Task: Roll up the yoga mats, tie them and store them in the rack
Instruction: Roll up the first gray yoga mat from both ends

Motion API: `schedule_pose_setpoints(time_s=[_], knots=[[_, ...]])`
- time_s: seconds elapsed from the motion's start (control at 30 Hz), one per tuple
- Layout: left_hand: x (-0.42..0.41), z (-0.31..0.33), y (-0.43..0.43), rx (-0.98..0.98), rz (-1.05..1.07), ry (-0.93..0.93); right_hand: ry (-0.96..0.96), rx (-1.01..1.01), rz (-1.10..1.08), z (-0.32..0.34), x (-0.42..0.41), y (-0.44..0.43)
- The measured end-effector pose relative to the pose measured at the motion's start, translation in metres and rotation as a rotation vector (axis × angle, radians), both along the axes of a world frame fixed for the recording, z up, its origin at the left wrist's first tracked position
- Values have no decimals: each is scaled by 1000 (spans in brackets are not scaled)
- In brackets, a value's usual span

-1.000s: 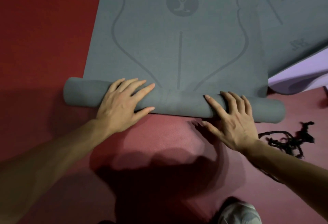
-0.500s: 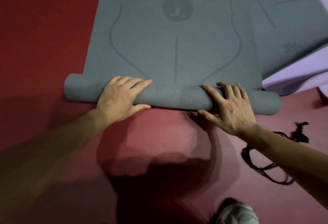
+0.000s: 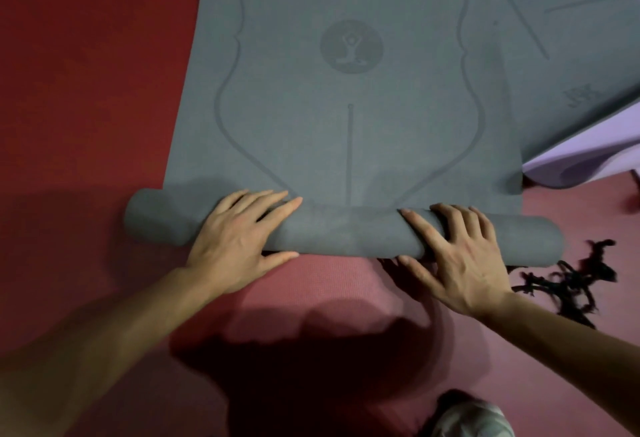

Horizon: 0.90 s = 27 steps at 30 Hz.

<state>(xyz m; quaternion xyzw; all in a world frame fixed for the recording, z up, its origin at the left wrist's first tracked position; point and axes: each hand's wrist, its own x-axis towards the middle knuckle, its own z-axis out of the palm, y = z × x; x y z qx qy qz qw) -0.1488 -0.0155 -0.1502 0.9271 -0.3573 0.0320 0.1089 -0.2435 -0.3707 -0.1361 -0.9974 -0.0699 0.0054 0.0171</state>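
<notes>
- Lower in the view than half a second ago, the roll [image 3: 346,237] and both hands are now seen, and more flat mat is shown beyond the round logo [image 3: 351,45].
- On the red floor [image 3: 86,90] the grey yoga mat [image 3: 346,145] is spread, its near end rolled up.
- The left hand [image 3: 239,239] is laid flat on the roll's left part, fingers straight and spread wider than before.
- The right hand [image 3: 460,260] is pressed on the right part, fingers spread, thumb at the near edge.
- A second grey mat [image 3: 571,55] is overlapped at upper right, above a lilac mat [image 3: 588,166].
- A tangled black strap [image 3: 571,280], blurred, is seen just beside the roll's right end.
</notes>
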Motion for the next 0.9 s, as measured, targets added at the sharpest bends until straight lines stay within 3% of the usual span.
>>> schedule_pose_setpoints(time_s=[0.2, 0.33, 0.43, 0.63, 0.77, 0.9], knots=[[6, 1, -11, 88, 23, -6, 69, 15, 36, 7, 37, -13], [34, 6, -18, 87, 7, 13, -56, 61, -34, 10, 35, -7], [41, 8, -20, 121, -5, 31, -27, 62, -41, 6, 19, 5], [23, 2, -15, 38, -9, -49, -5, -3, -34, -4, 29, 2], [37, 0, -19, 196, 25, -56, 7, -8, -41, -2, 53, -3], [56, 1, -25, 207, 31, -64, -57, 31, -90, 0, 56, -6]])
